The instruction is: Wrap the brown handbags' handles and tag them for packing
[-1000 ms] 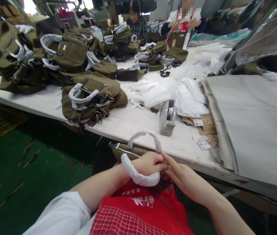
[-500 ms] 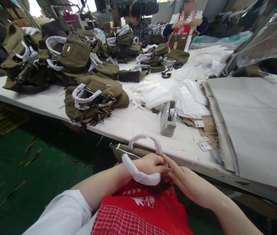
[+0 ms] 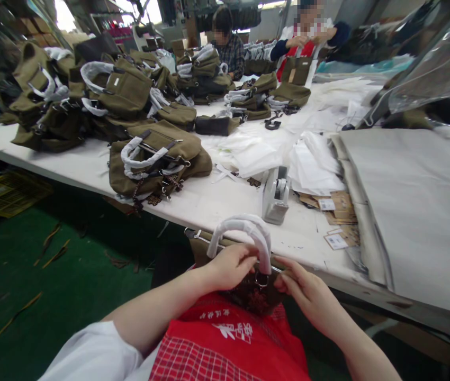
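Note:
An olive handbag (image 3: 200, 248) stands in front of my lap at the table edge. Both its handles (image 3: 244, 223), wrapped in white, are raised and nearly together. My left hand (image 3: 235, 264) is closed at the bag's top, with curled fingers by the lower end of the handles; its exact hold is partly hidden. At the right end of the zipped top, my right hand (image 3: 302, 286) pinches the bag's edge. Below the handle hangs a metal ring (image 3: 261, 279) on the bag's dark front, which bears a reddish pattern.
On the white table (image 3: 225, 203) lie another olive bag (image 3: 161, 159), piled bags (image 3: 125, 87), a tape dispenser (image 3: 276, 196), white sheets (image 3: 312, 164) and cardboard tags (image 3: 340, 211). Two people are across the table; one handles a bag (image 3: 296, 69). A yellow crate (image 3: 8, 193) sits on the floor.
The near handle has swung up from over my left wrist to beside the other handle. My hands, together before, are now apart, the right one further to the right.

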Tool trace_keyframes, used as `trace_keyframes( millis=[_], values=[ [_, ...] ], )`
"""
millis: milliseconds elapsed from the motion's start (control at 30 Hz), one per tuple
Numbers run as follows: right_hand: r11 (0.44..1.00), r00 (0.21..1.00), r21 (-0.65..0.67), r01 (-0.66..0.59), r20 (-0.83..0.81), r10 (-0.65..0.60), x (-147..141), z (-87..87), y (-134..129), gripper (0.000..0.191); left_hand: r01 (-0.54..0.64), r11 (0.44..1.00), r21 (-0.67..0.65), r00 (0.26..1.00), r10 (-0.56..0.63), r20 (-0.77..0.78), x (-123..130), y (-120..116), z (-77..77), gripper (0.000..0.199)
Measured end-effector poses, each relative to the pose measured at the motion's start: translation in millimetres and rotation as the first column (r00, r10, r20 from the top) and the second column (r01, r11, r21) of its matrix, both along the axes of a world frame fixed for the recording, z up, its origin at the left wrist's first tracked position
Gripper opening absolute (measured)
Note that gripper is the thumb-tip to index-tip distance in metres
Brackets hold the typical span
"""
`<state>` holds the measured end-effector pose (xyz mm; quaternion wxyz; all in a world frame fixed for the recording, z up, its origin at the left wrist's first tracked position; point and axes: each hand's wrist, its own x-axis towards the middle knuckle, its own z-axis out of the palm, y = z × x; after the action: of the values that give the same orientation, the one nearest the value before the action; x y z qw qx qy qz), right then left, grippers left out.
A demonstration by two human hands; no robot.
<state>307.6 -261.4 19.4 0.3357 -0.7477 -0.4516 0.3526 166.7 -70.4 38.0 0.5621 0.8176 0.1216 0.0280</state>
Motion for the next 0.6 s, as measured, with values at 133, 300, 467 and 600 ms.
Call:
trace_keyframes(
  millis=[133,300,467,600],
  values=[
    [0.990,0.990,0.006,0.139,-0.003,-0.139,0.7,-8.3,-2.5,0.047,-0.081,0.958,0.276,0.978,0.024,0.206,-32.1,12.9,20.2,0.021],
    [0.975,0.956,0.040,0.217,0.195,-0.221,-6.8,4.9,23.3,0.045,-0.434,0.704,0.562,0.891,0.243,0.383,-29.8,33.0,37.7,0.040],
    [0.969,0.978,0.132,0.210,-0.046,-0.206,-19.1,18.0,45.6,0.034,-0.249,0.816,0.521,0.961,0.142,0.237,-11.7,43.1,45.1,0.018],
    [0.981,0.841,0.150,0.120,-0.541,-0.020,-17.8,15.5,34.8,0.036,0.084,0.969,0.232,0.996,-0.083,-0.015,-14.5,66.3,51.9,0.026]
  ],
)
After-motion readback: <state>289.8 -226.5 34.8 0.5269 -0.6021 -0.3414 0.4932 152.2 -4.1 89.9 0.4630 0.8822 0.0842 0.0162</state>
